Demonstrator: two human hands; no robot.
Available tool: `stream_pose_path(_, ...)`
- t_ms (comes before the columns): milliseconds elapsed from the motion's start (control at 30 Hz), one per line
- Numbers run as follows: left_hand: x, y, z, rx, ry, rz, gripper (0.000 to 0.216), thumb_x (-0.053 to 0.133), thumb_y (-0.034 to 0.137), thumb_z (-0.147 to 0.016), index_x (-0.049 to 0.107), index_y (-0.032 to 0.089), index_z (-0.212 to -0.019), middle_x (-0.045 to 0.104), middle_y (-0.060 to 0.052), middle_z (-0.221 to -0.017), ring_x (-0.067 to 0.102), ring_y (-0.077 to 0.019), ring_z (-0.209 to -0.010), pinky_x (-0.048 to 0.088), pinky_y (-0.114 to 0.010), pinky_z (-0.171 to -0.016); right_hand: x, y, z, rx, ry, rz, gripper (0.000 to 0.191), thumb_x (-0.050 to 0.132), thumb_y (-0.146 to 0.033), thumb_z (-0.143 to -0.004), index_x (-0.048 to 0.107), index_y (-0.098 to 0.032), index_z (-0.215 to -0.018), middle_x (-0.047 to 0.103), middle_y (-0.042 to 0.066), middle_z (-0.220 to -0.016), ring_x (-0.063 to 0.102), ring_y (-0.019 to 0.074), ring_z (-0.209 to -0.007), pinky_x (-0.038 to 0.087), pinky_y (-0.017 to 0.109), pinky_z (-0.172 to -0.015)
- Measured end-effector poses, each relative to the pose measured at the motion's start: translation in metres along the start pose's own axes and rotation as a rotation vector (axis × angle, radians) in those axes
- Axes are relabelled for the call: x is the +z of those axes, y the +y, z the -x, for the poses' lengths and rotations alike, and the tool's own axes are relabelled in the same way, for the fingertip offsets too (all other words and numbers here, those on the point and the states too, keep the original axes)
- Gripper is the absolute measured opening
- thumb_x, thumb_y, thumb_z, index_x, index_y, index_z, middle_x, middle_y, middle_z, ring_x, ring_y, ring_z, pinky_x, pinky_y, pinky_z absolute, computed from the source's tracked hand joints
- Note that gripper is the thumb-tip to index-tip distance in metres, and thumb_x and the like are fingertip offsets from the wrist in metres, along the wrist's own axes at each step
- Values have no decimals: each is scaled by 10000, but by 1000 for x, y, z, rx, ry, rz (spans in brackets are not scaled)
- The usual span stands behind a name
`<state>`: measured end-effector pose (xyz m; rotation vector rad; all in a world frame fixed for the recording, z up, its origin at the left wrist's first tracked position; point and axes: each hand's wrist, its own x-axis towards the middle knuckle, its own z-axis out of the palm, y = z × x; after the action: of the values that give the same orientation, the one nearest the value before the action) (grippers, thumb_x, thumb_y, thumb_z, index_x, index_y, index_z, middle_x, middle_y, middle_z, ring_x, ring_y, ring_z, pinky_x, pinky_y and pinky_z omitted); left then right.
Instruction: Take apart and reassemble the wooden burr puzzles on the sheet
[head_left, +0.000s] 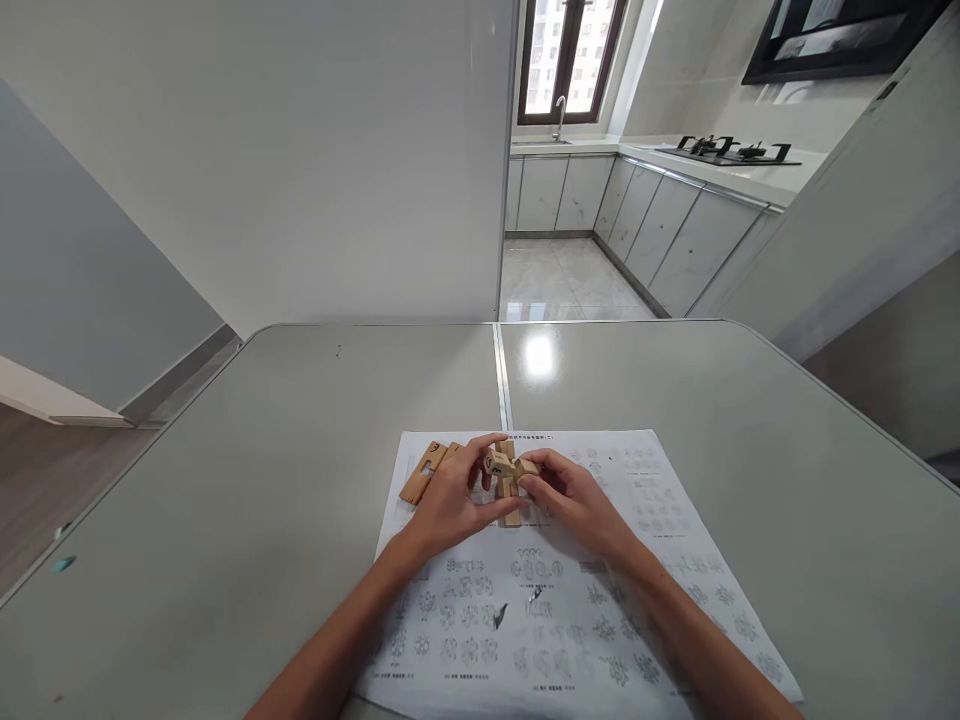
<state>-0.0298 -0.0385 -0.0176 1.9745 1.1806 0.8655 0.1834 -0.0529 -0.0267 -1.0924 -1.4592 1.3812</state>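
Observation:
Several small notched wooden puzzle pieces are together between my hands, above a printed sheet. My left hand curls around a puzzle piece with a dark mark, its thumb reaching along the near side. From the right, my right hand pinches the end of a puzzle piece between thumb and fingers. Below these, an upright-running wooden piece shows; whether it is joined to the others I cannot tell. Beside my left hand lies a notched wooden piece with a dark mark, another partly hidden behind the fingers.
The sheet carries rows of small diagrams and lies on a grey table with a seam. Two small shiny scraps lie on the paper, one a dark curled scrap. A teal bit sits near the left edge. Beyond is a kitchen counter.

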Motion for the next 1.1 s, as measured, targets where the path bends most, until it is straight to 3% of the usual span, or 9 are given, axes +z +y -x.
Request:
stream_pose_path(233, 0, 2, -1, -10, 8, 17, 732, 878, 479, -810, 554, 295, -1440, 641, 14, -935, 533, -156, -744, 459, -282, -676, -2, 0, -1, -38, -8, -31, 346, 660, -565, -992, 657, -225, -1057, 646, 16, -898, 580, 181, -800, 463, 315, -738)
stream_pose_path(400, 0, 3, 0, 13, -6, 15, 704, 882, 431, -814, 559, 313, -1428, 695, -7, -1076, 592, -169, -811, 496, -294, -724, 0, -1, 0, -5, 2, -40, 379, 668, -586, -985, 679, -211, -1046, 651, 12, -834, 575, 166, -728, 471, 306, -686)
stream_pose_path(700, -1, 5, 0, 17, -55, 71, 719, 902, 407, -782, 573, 290, -1410, 718, -28, -1091, 654, -201, -884, 535, -322, -748, 1, -4, 2, -41, 51, -69, 362, 639, -573, -1013, 648, -232, -1135, 577, -42, -689, 536, 143, -606, 457, 288, -601)
stream_pose_path(933, -2, 8, 1, 20, -92, 72, 748, 920, 473, -758, 581, 302, -1402, 733, -42, -1147, 653, -197, -851, 534, -332, -744, 3, 0, 0, -40, 80, -88, 392, 603, -594, -1026, 606, -224, -898, 600, -40, -654, 495, 123, -534, 418, 281, -553)
stream_pose_path(1100, -3, 10, 2, 44, -99, 63, 738, 926, 470, -758, 581, 308, -1390, 741, -49, -1206, 674, -213, -917, 537, -342, -779, 4, 1, 1, -24, 107, -74, 416, 615, -610, -1015, 599, -223, -863, 621, -35, -662, 515, 121, -535, 421, 275, -555)
